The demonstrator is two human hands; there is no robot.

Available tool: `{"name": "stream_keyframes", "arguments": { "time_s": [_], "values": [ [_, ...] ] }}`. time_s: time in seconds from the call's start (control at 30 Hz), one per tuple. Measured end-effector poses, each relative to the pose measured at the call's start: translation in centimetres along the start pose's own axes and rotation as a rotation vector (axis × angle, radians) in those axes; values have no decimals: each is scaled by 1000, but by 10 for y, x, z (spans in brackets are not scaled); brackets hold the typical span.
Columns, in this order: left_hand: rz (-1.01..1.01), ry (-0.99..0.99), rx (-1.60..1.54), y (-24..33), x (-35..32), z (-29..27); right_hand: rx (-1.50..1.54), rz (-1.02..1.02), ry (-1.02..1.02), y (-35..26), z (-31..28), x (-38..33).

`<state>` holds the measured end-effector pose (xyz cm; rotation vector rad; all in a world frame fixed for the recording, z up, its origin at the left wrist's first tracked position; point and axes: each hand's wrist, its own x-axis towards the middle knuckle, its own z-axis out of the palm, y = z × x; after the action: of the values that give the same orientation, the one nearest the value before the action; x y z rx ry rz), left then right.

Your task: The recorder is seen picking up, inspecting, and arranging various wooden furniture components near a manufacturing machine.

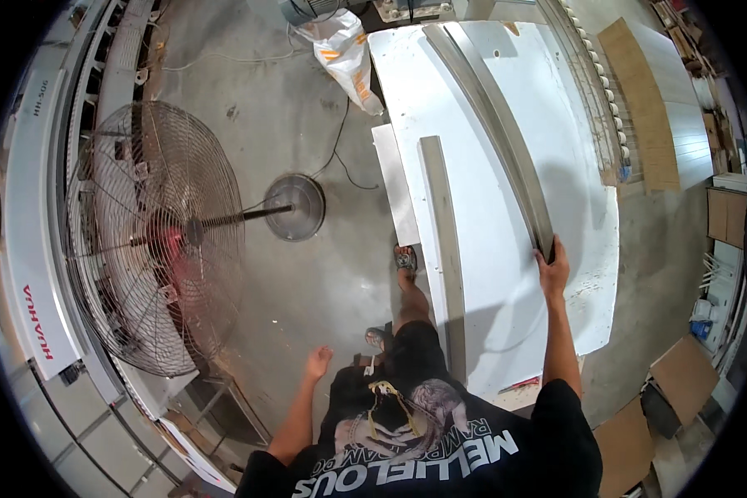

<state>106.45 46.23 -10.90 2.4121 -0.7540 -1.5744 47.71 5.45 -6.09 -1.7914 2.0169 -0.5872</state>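
My right hand grips the near end of two long grey strips that lie side by side across a big white board. The strips run away from me toward the board's far end. A third grey strip lies along the board's left side, untouched. My left hand hangs beside my hip with its fingers loosely apart, holding nothing. My legs and sandalled feet stand at the board's left edge.
A large round metal pedestal fan stands on the concrete floor at my left, its base near my feet. A long white machine curves along the far left. A white sack lies ahead. Stacked panels and cardboard sit at right.
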Motion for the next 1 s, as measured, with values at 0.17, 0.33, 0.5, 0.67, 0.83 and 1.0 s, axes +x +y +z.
{"name": "stream_keyframes", "arguments": {
  "time_s": [0.17,0.33,0.5,0.67,0.83,1.0],
  "values": [
    [106,52,-4,12,9,-6,-169,-16,-28,5,0,-11],
    [184,175,-248,-1,11,-27,-235,-64,-83,-1,3,-19],
    [181,275,-508,-74,-28,-17,-211,-34,-45,-52,37,-62],
    [79,531,-659,-246,-77,72,-125,-74,-167,-44,59,-91],
    [-308,673,-928,-380,-158,190,-711,104,-323,-50,61,-120],
    [-589,493,-864,-452,-240,276,-738,-335,162,-143,83,-183]
  ]
}}
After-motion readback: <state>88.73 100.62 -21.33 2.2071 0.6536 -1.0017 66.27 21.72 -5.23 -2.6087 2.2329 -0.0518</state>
